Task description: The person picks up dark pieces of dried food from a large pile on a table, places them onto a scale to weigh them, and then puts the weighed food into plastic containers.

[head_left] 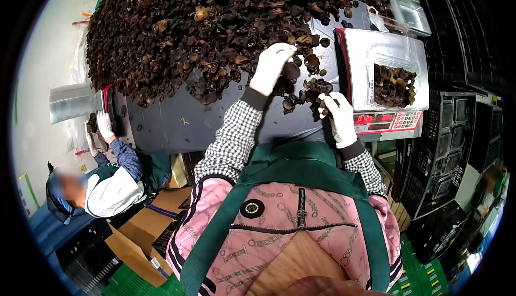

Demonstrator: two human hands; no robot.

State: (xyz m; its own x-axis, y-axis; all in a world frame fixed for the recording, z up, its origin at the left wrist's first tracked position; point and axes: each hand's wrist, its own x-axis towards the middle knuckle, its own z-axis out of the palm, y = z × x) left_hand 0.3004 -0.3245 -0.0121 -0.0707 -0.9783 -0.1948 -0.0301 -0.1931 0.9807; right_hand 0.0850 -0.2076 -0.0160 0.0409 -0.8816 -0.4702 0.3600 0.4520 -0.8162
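A large heap of dark brown wood ear mushrooms (177, 38) covers the back of the dark table. My left hand (271, 69), in a white glove, is closed at the heap's near edge with a round, dark wood ear mushroom (291, 71) at its fingertips. In its own white glove, my right hand (339, 117) pinches a small wood ear mushroom (323, 107) just left of the scale. Between both hands lies a loose cluster of mushrooms (317, 87). On the digital scale (359, 46) sits a clear plastic tray (393, 59) partly filled with mushrooms; the display seems to read 0.125.
Empty clear trays (409, 14) are stacked at the back right. Black crates (446, 151) stand along the right side. To the left, a co-worker (115, 188) in white gloves works beside another scale (78, 102). An open cardboard box (134, 247) lies on the floor.
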